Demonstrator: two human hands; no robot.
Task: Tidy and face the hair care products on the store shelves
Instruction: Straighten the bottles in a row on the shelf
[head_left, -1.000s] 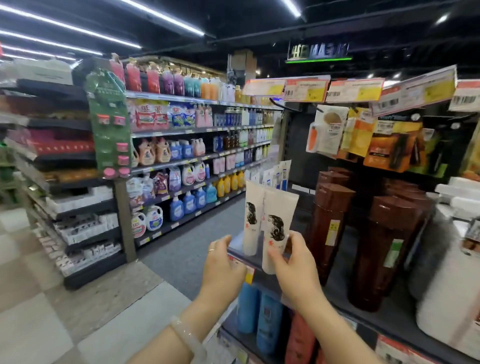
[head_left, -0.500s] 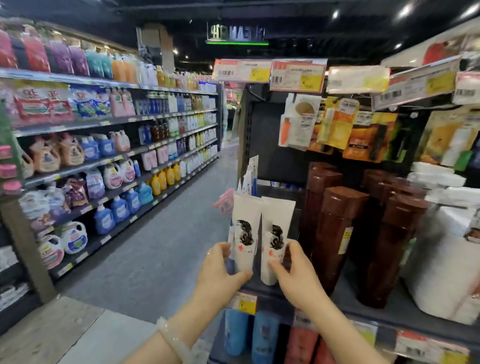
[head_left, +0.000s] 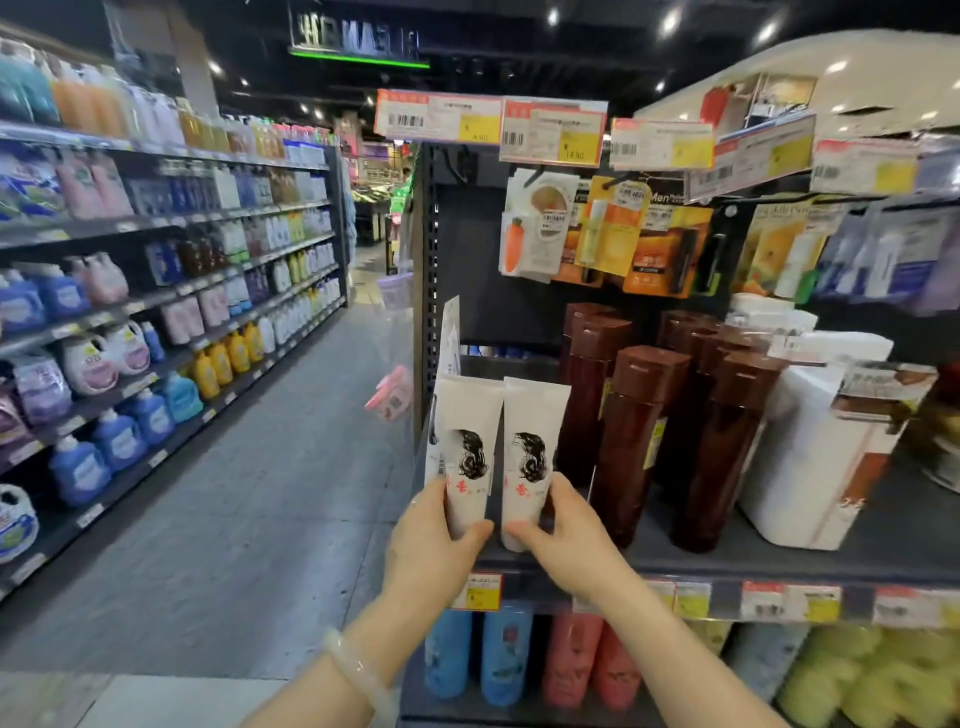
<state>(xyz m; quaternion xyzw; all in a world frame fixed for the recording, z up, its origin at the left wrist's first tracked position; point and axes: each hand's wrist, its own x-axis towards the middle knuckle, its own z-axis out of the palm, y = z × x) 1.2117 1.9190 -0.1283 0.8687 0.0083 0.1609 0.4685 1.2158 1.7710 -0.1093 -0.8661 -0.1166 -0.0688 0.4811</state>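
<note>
Two white tubes with a black hair picture stand side by side at the left front corner of the dark shelf (head_left: 727, 558), labels facing me. My left hand (head_left: 434, 535) grips the base of the left white tube (head_left: 467, 441). My right hand (head_left: 563, 525) grips the base of the right white tube (head_left: 532, 441). More white tubes (head_left: 449, 343) stand in a row behind them. Tall brown bottles (head_left: 636, 431) stand just right of the tubes.
White boxes (head_left: 815, 457) sit right of the brown bottles. Carded items (head_left: 608, 234) hang above under price tags (head_left: 550, 130). Blue and red bottles (head_left: 506, 654) fill the shelf below. An aisle floor (head_left: 249, 493) runs left, lined by detergent shelves (head_left: 156, 312).
The view has swung right and closer to the shelf. Both hands have brought the two tubes down to the shelf edge and now hold them at their bases.
</note>
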